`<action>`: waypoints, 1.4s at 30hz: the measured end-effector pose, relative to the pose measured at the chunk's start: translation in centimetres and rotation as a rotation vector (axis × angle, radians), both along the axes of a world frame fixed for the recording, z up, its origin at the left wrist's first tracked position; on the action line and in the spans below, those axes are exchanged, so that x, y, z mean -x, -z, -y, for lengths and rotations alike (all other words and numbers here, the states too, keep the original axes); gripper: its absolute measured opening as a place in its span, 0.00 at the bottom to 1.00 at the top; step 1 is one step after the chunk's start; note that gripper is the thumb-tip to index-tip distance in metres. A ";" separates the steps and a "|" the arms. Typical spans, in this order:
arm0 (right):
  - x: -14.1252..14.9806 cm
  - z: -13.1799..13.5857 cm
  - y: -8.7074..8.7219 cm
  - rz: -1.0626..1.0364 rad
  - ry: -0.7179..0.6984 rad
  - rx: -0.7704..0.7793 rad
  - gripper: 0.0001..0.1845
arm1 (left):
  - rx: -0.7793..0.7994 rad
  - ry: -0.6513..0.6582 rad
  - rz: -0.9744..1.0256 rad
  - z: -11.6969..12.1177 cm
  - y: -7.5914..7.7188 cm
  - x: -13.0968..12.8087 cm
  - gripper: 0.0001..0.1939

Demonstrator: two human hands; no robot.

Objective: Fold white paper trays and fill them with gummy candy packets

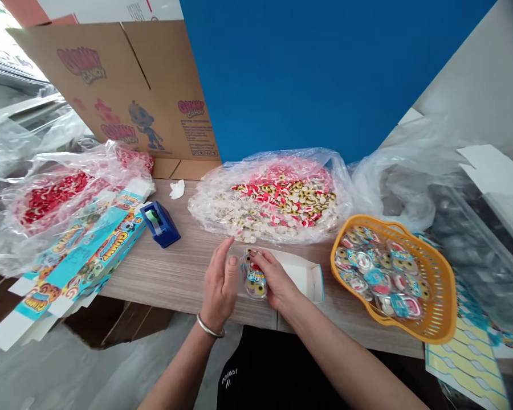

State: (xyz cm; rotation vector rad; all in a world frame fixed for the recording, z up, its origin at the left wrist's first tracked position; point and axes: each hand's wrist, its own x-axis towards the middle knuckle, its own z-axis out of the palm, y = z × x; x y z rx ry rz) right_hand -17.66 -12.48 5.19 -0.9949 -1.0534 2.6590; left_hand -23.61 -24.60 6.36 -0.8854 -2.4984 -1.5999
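Note:
My right hand (277, 280) is closed on a small clear plastic candy container (255, 283) filled with yellow-brown and red gummies, with a blue printed label. Fingers and thumb of that hand press at its upper end. To its left, my left hand (220, 280) is upright with the fingers stretched and the thumb apart, close to the container's side. Whether it touches the clear plastic I cannot tell. Beneath and behind my right hand lies a white card box tray (301, 276). Just beyond both hands, a clear bag of gummies (282, 199) lies spread on the table (171, 273).
An orange basket (442, 290) of filled containers stands at the right. On the left are a blue tape dispenser (160, 224), flattened printed boxes (98, 245) and a bag of red gummies (55, 196). A cardboard carton (154, 97) and a blue panel (316, 74) stand behind.

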 end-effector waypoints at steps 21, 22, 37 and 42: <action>2.7 1.0 0.1 0.411 -0.542 -1.234 0.22 | 0.265 0.278 -0.163 2.8 4.8 1.3 0.46; 2.6 0.9 0.1 0.380 -0.544 -1.186 0.22 | 0.278 0.254 -0.147 2.6 4.9 1.1 0.46; 1.3 0.9 0.7 0.237 -0.500 -1.147 0.25 | 0.151 0.201 0.034 2.4 4.7 0.3 0.35; 1.0 1.1 0.1 0.272 -0.502 -1.186 0.23 | 0.176 0.114 -0.050 1.9 4.8 0.6 0.33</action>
